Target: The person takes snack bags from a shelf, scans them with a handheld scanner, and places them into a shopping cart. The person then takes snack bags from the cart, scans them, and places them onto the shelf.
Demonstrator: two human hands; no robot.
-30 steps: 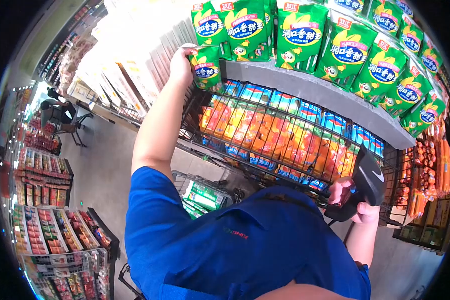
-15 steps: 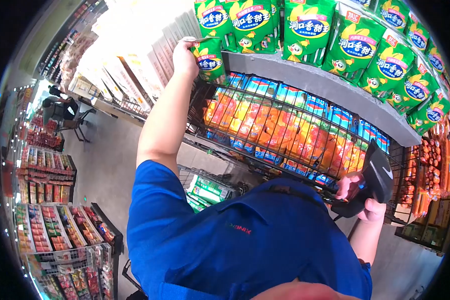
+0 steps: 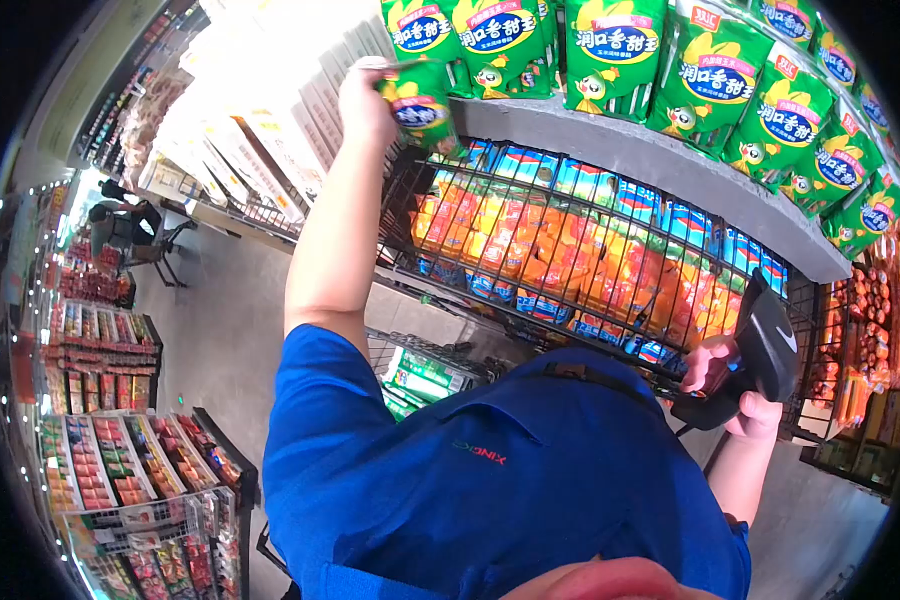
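Note:
My left hand (image 3: 367, 100) is closed on the top edge of a green packet (image 3: 417, 105), which hangs at the left end of the grey shelf ledge (image 3: 610, 133). Several upright green packets (image 3: 615, 50) stand in a row on that ledge, to the right of the held one. At the lower right, my right hand (image 3: 735, 385) grips a black handheld scanner (image 3: 765, 345) in front of the wire basket. The scanner hides part of its fingers.
Orange and blue packets (image 3: 570, 245) fill a wire basket below the ledge. White boxes (image 3: 305, 120) stand at upper left. A cart with green packs (image 3: 415, 372) is below. Product racks (image 3: 120, 460) line the left, sausages (image 3: 855, 330) hang right, and a person (image 3: 120, 215) is far left.
My left hand has risen slightly with the green packet, which now tilts. My right hand and the scanner have shifted a little to the right in view.

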